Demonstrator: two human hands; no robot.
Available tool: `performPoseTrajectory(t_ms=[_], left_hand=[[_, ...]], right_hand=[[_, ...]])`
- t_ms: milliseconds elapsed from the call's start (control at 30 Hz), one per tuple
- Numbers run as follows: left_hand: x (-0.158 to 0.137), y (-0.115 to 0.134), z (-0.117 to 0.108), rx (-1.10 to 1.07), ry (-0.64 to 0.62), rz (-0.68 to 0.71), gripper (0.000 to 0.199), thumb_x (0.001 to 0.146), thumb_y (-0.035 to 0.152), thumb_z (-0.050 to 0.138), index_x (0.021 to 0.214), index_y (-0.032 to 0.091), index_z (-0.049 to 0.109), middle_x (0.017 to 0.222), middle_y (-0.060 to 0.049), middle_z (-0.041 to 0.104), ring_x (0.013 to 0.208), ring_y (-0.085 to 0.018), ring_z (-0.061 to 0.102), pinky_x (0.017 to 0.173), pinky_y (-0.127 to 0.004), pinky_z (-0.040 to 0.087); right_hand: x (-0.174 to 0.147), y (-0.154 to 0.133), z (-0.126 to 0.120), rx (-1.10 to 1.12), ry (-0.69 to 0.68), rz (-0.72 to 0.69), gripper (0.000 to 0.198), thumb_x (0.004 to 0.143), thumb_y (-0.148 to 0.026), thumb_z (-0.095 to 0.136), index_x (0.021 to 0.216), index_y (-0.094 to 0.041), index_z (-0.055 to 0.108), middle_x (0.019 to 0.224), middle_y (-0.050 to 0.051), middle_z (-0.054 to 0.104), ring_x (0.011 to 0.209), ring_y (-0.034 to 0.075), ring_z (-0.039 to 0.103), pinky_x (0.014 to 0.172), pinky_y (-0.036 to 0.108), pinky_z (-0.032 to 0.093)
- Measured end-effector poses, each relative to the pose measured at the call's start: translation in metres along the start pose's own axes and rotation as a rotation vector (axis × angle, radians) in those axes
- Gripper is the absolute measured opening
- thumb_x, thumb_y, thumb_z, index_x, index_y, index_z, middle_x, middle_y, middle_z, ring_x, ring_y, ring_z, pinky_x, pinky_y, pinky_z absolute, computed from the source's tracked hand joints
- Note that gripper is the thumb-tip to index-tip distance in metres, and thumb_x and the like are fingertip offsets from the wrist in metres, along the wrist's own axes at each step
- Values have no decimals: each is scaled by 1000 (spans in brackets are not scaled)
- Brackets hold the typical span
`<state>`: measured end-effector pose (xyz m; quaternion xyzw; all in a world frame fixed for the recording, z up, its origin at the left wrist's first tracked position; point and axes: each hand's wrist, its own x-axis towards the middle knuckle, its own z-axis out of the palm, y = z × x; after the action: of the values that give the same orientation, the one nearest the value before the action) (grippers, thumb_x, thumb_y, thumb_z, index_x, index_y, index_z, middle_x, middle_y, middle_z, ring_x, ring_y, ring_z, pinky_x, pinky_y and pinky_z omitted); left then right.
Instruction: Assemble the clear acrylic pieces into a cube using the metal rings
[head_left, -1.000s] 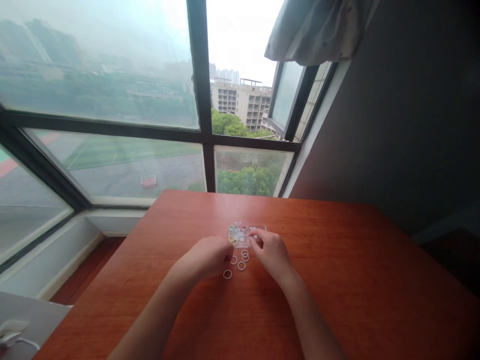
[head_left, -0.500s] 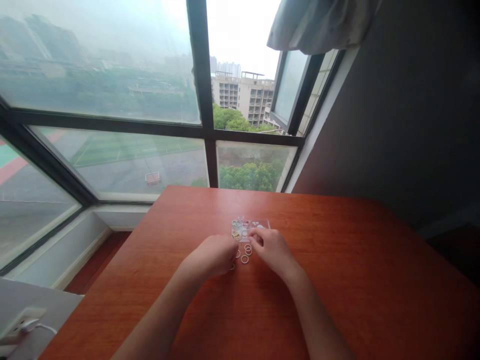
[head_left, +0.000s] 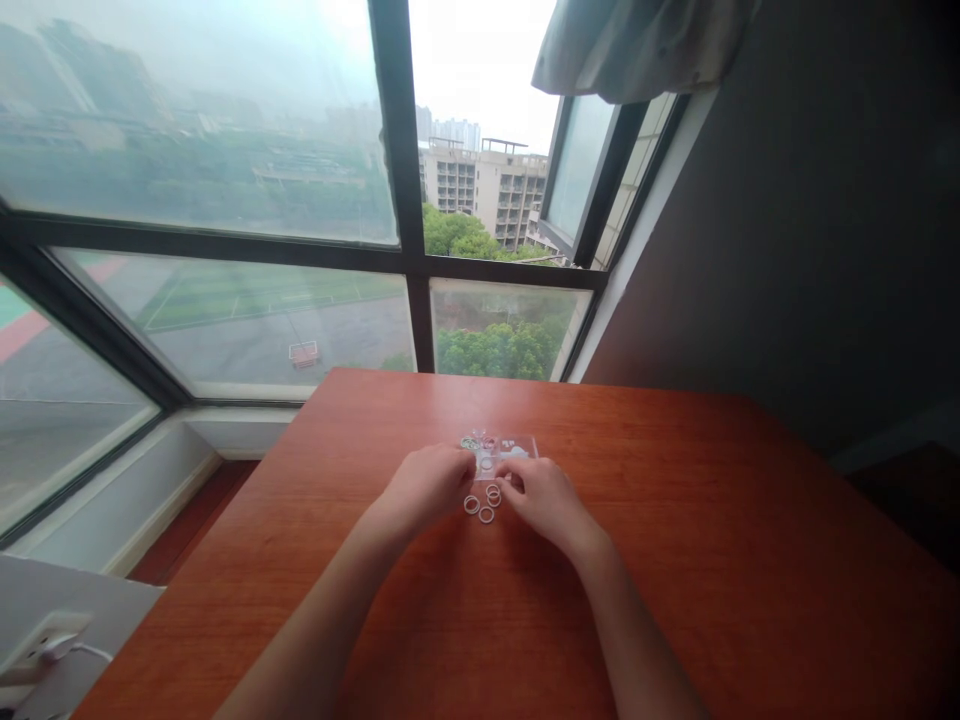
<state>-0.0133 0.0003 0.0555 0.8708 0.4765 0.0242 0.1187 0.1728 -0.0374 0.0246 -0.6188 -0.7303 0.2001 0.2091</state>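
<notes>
A small clear plastic box [head_left: 517, 448] with compartments lies on the table, with greenish rings [head_left: 470, 443] and reddish rings in its far part. My left hand [head_left: 435, 482] is closed, its fingertips over the box's near left corner. A small pale ring appears to be in its pinch, hidden by the fingers. My right hand [head_left: 541, 492] is closed too, thumb and finger together at the box's near edge; whether they grip the box or something small is hidden. Several pale rings [head_left: 486, 515] lie on the wood between the hands, just in front of the box.
The reddish-brown wooden table [head_left: 660, 560] stretches out on both sides. Dark-framed windows [head_left: 405, 262] rise behind its far edge. A grey curtain [head_left: 637, 50] hangs at the top right. At the lower left is a wall socket with a white plug [head_left: 56, 650].
My left hand has moved up and away from me, from the loose rings to the box. The pale ring beneath its fingertips has left the tabletop. My right hand stays by the box.
</notes>
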Motion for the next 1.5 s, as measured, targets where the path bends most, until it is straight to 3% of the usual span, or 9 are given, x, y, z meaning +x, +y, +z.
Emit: performPoseTrajectory(t_ms=[133,467,633,767,1033,1233,1500], left_hand=[[-6,-2,-3,1,-107,63,9,76,23,60,78,24,68,81,-3,70,70,-19,63,58,-24,37],[-3,13,0,126,-141,50,11,80,18,56,77,16,66,82,-11,70,78,-27,68,66,-30,48],[-3,19,2,117,-129,39,14,80,14,51,75,16,64,79,-11,69,74,-25,68,66,-30,48],[-2,14,3,89,-64,65,16,81,17,51,73,18,64,77,-10,69,72,-24,66,62,-28,45],[13,7,15,-156,269,-87,15,86,28,51,87,22,64,87,-2,70,79,-17,64,66,-24,40],[13,1,19,-236,322,-60,19,83,24,53,99,24,64,94,-1,70,84,-16,63,72,-24,43],[8,-11,2,-184,300,2,14,84,25,52,80,21,65,81,-2,68,72,-15,58,62,-23,38]], right_hand=[[0,-1,1,-7,-6,-6,15,83,-25,55,85,-26,70,74,-2,69,65,12,58,59,22,32],[1,-1,2,-28,-22,-7,14,84,-26,56,86,-26,70,72,-2,68,66,12,58,61,21,32],[1,-2,1,-42,-36,-1,16,85,-27,56,89,-26,71,74,-1,68,68,13,59,62,22,33],[0,-3,-1,-39,-33,4,16,85,-25,56,89,-27,71,75,-1,69,69,13,60,62,22,34],[-1,-5,-1,-53,-64,4,15,86,-27,56,85,-24,71,75,0,68,69,12,60,61,21,33],[-2,-2,0,-16,-84,-4,15,85,-25,55,81,-24,70,74,-1,68,68,11,59,60,20,33],[-4,-6,2,13,-134,-37,13,82,-24,59,86,-27,71,76,-3,70,69,12,61,59,20,34]])
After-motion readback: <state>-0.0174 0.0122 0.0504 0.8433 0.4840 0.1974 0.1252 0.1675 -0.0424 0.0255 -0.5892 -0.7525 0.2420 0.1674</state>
